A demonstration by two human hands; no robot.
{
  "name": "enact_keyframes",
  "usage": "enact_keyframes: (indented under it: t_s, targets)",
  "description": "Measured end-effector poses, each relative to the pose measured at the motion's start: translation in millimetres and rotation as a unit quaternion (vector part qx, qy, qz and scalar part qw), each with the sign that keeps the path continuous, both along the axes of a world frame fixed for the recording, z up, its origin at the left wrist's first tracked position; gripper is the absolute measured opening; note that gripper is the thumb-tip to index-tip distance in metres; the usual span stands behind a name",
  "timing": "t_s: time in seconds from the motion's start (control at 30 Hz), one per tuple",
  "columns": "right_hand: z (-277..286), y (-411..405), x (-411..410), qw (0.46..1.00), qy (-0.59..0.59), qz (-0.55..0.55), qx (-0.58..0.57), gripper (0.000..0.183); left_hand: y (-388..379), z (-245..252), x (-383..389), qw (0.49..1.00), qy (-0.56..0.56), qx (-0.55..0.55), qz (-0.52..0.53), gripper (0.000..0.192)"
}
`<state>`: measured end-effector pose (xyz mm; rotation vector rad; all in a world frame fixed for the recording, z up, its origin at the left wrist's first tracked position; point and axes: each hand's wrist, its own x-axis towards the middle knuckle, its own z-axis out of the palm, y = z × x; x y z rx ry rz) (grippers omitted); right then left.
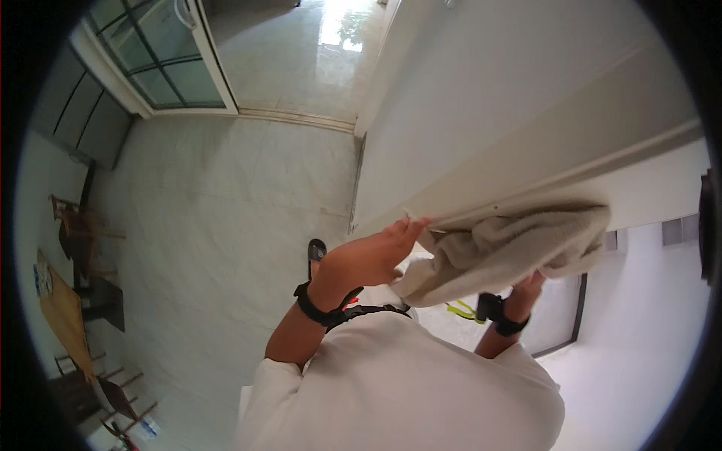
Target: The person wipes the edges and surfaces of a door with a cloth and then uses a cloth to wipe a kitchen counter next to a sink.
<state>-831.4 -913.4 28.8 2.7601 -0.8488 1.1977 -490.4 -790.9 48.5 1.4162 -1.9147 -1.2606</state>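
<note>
A beige fabric piece, perhaps a towel, is bunched up between my two hands, close to the edge of a pale wall or panel. At the cloth's left end is my left hand, its fingertips at the panel's edge; whether it grips the fabric is unclear. My right hand is at the cloth's lower right side, its fingers mostly hidden by the folds. Both wrists wear black straps. A yellow-green strap hangs below the cloth, beside the right wrist.
A sliding glass door with a floor track stands at the upper left. Along the left are a wooden table, chairs and grey cabinets. Pale tiled floor lies between. A dark-framed panel is at the right.
</note>
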Motion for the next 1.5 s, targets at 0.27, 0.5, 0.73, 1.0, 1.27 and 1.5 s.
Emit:
enact_keyframes:
  t_s: [0.27, 0.5, 0.73, 1.0, 1.27, 1.5]
  targets:
    - [49.8, 46.3, 132.3, 0.969, 0.04, -0.145, 0.199, 0.052, -29.1, 45.4, 18.8, 0.965, 0.151, -0.083, -0.198, 0.084]
    - [-10.5, 70.5, 147.6, 0.959, -0.053, -0.138, 0.243, 0.05, -78.3, 15.6, 57.1, 0.978, -0.073, -0.046, -0.192, 0.038]
    - [44.7, 63.9, 153.7, 0.955, -0.131, -0.125, 0.233, 0.049, -114.5, 108.5, 66.0, 0.967, 0.06, -0.216, -0.121, 0.038]
    - [-2.0, 71.0, 191.2, 0.952, -0.17, -0.167, 0.191, 0.047, -140.1, 22.8, 59.3, 0.967, 0.095, -0.238, -0.018, 0.031]
    - [34.4, 70.9, 261.0, 0.844, -0.091, -0.522, -0.079, 0.029, -165.1, 20.7, 64.7, 0.934, -0.015, 0.129, -0.333, 0.027]
    - [174.9, 34.0, 278.1, 0.79, -0.349, -0.458, -0.21, 0.02, -181.8, 108.5, 81.1, 0.861, 0.323, 0.102, -0.379, 0.034]
